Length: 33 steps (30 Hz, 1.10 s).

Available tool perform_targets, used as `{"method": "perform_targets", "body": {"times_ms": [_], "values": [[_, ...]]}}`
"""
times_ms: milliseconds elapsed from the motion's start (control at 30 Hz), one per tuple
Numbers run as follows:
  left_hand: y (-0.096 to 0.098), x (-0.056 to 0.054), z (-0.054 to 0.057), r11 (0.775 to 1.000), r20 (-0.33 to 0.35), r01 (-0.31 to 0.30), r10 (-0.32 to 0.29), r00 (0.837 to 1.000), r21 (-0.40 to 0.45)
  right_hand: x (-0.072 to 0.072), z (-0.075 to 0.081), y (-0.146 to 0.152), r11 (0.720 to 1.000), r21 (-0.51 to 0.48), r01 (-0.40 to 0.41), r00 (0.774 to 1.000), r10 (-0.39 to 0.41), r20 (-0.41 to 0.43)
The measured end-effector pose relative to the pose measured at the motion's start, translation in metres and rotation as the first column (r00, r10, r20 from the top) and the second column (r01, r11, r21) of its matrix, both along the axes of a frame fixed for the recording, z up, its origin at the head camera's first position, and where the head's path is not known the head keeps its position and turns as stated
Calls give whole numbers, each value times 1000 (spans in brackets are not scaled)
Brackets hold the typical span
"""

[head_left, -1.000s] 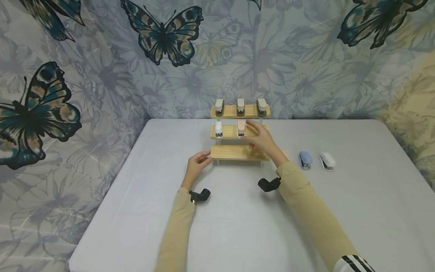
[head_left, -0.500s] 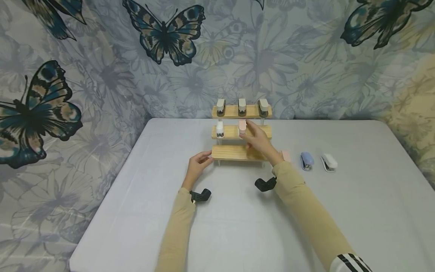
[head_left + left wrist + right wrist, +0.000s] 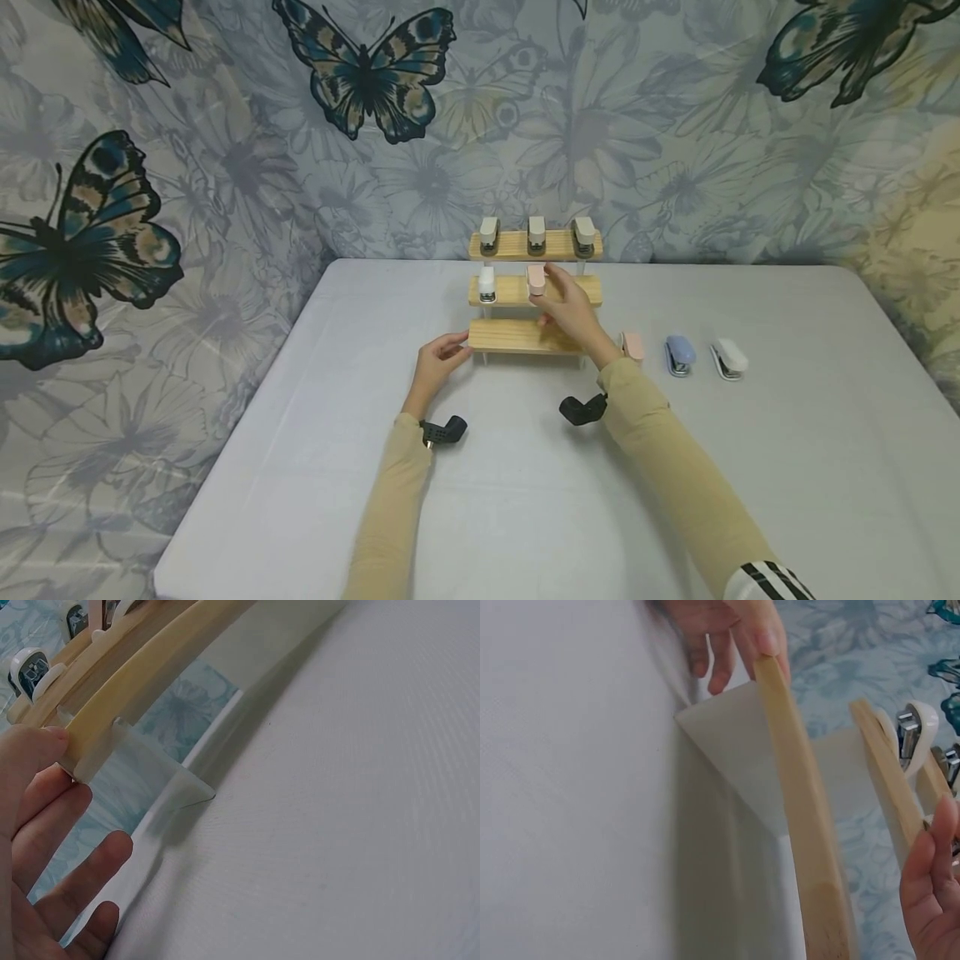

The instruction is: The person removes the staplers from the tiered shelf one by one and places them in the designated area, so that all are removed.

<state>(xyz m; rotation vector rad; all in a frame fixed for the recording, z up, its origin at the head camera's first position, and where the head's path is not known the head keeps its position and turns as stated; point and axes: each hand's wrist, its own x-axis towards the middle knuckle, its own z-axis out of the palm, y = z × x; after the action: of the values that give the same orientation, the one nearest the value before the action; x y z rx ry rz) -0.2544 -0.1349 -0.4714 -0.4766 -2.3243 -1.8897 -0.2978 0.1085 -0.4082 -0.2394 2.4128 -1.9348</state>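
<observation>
Stapler [image 3: 536, 280] — pink, pinched by right hand [image 3: 572, 310] at middle shelf [image 3: 512, 290], left hand [image 3: 435, 367] pinching bottom shelf [image 3: 506, 335] — likely placement step, next needing gentle release.

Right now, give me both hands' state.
Left hand: pinching the end of the bottom shelf.
Right hand: holding the pink stapler on the middle shelf.

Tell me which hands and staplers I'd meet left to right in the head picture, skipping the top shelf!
Left hand, white stapler on the middle shelf, pink stapler, right hand, partly hidden pink item (probably a stapler), blue stapler, second white stapler on the table.
</observation>
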Motion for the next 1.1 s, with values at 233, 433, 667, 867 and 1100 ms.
{"method": "perform_targets", "body": {"times_ms": [233,433,667,867,1100], "values": [[-1,0,-1,1000,0,-7,7,1000,-13,-1,-1,2,995,-72,-73,997,75,25],[0,-1,-1,1000,3,2,-2,1000,-8,-2,-2,2,997,-69,-47,999,48,16],[0,-1,-1,1000,5,-5,5,1000,-12,-2,-2,1,996,-85,12,1000,-10,27],[0,-2,-2,1000,-2,5,-5,1000,-14,-1,1,1,994,-108,4,998,3,69],[-1,-2,-1,1000,-4,2,-2,1000,-21,-1,0,3,992,-126,3,995,9,96]]}}
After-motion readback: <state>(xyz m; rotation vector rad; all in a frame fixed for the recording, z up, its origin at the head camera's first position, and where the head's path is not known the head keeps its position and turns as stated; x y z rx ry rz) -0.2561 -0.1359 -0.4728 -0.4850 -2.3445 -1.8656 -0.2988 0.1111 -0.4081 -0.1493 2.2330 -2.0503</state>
